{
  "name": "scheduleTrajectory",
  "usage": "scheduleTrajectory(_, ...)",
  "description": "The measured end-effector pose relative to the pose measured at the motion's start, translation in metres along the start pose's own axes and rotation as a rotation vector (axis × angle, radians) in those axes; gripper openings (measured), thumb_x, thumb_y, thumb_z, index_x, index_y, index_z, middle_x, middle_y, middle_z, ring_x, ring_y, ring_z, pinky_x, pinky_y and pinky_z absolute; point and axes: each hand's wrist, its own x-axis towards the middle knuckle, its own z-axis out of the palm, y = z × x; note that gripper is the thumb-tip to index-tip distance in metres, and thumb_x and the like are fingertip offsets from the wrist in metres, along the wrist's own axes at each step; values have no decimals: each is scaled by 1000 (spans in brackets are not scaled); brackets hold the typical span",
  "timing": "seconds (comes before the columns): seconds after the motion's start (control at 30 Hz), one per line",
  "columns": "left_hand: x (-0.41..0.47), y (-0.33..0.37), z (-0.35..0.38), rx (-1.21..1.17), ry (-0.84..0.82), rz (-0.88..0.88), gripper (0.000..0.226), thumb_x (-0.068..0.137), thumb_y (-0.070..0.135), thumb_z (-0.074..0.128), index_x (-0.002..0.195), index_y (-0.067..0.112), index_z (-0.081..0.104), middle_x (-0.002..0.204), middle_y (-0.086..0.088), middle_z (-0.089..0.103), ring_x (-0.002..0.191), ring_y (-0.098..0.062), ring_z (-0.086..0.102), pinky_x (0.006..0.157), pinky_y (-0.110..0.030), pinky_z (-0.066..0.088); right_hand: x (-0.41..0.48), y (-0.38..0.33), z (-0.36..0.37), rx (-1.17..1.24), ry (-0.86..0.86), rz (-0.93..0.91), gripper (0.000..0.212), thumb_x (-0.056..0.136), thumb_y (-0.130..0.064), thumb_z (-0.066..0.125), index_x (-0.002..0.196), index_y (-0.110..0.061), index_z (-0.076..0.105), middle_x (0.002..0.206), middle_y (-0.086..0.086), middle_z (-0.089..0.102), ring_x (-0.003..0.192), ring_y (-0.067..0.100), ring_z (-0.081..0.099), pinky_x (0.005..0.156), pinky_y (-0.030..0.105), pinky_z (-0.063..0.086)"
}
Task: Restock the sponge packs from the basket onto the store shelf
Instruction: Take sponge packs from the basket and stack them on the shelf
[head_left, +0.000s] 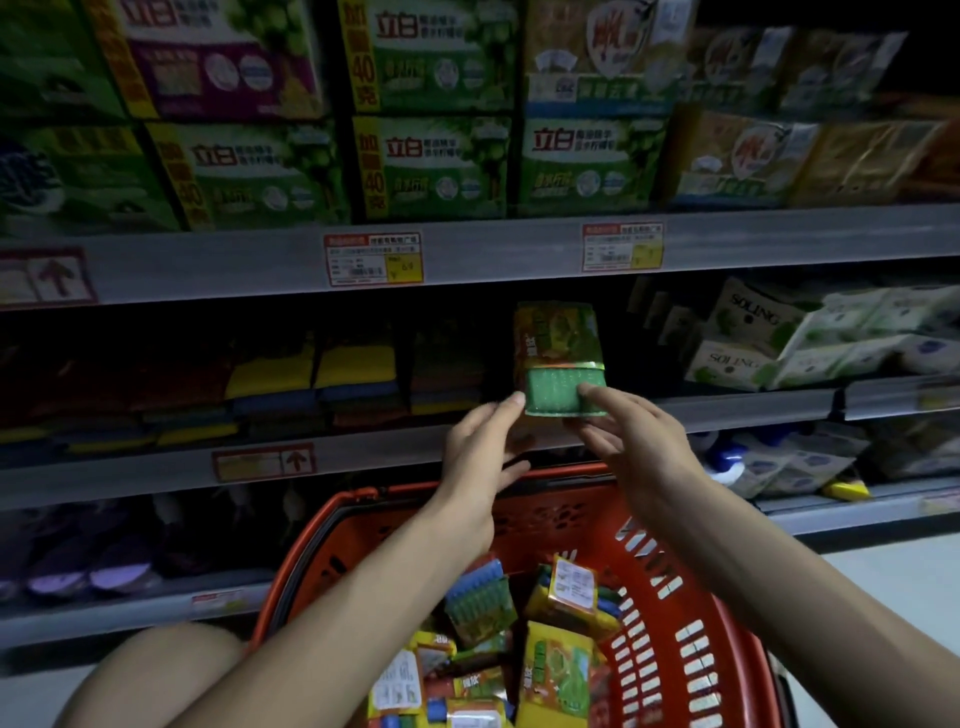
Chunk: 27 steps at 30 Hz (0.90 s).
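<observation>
Head view shows the left hand (480, 447) and right hand (631, 439) both pinching one sponge pack (560, 358) upright at the middle shelf (389, 449) front, not yet released, while several packs (561, 670) lie in the basket (691, 639) below, so much restocking likely remains.

sponge pack (561, 358): glossy film | basket (675, 597): red perforated plastic
</observation>
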Motion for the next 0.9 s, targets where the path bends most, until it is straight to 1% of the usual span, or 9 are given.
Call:
scheduleTrajectory(0.07, 5, 1, -4, -65, 52, -56, 18, 101, 29, 62, 118, 22, 64, 120, -3, 69, 104, -24, 73, 83, -32, 60, 7, -4, 6, 35, 11, -15, 44, 84, -13, 83, 122, 0, 66, 113, 27, 72, 97, 33, 77, 92, 34, 61)
scheduleTrajectory(0.2, 15, 5, -14, -155, 181, -129, 11, 105, 19, 52, 107, 14, 62, 108, -9, 76, 92, -22, 76, 83, -34, 58, 19, -8, 17, 71, 22, -26, 65, 88, -10, 79, 145, 0, 48, 108, 21, 69, 95, 32, 77, 92, 37, 61)
scheduleTrajectory(0.33, 25, 7, -21, -247, 269, -176, 15, 104, 17, 56, 114, 8, 63, 99, -11, 78, 86, -21, 77, 72, -32, 58, 34, -4, 20, 27, -3, -13, 77, 91, -12, 75, 155, -3, 33, 134, 25, 61, 90, 30, 78, 100, 43, 57)
scheduleTrajectory(0.43, 30, 8, -21, -281, 307, -162, 19, 102, 16, 59, 119, 6, 61, 100, -13, 77, 84, -22, 77, 66, -30, 57, 43, 1, 22, -40, 16, -12, 68, 90, -14, 77, 147, 2, 43, 132, 22, 64, 89, 29, 78, 97, 43, 59)
scheduleTrajectory(0.5, 33, 10, -20, -293, 336, -149, 23, 101, 13, 61, 122, 4, 58, 104, -15, 75, 81, -22, 78, 62, -30, 57, 48, 2, 23, -91, 65, -19, 52, 89, -15, 79, 132, 1, 56, 127, 18, 68, 88, 30, 78, 93, 41, 61)
scheduleTrajectory(0.6, 35, 11, -19, -302, 365, -144, 29, 100, 11, 61, 126, 2, 53, 107, -18, 73, 76, -22, 78, 60, -30, 58, 51, 2, 26, -190, 108, -11, 49, 86, -23, 82, 125, -1, 61, 121, 15, 70, 72, 27, 77, 68, 33, 63)
scheduleTrajectory(0.67, 36, 12, -20, -300, 378, -141, 30, 99, 10, 61, 127, 1, 52, 108, -19, 72, 72, -21, 78, 57, -29, 58, 52, 2, 28, -308, 108, -23, 47, 85, -32, 83, 114, 1, 67, 102, 18, 76, 67, 27, 76, 51, 28, 57)
scheduleTrajectory(0.73, 37, 12, -20, -296, 393, -136, 29, 100, 11, 61, 126, 1, 52, 108, -20, 72, 67, -19, 77, 55, -27, 57, 52, 4, 28, -388, 112, -44, 49, 82, -41, 83, 107, 0, 69, 94, 17, 77, 71, 28, 77, 50, 27, 55)
scheduleTrajectory(0.9, 37, 15, -21, -296, 405, -125, 24, 100, 11, 59, 121, 0, 52, 95, -18, 73, 66, -19, 74, 50, -24, 54, 49, 3, 30, -421, 106, -61, 55, 79, -47, 82, 110, -4, 67, 100, 15, 74, 81, 29, 75, 54, 30, 57)
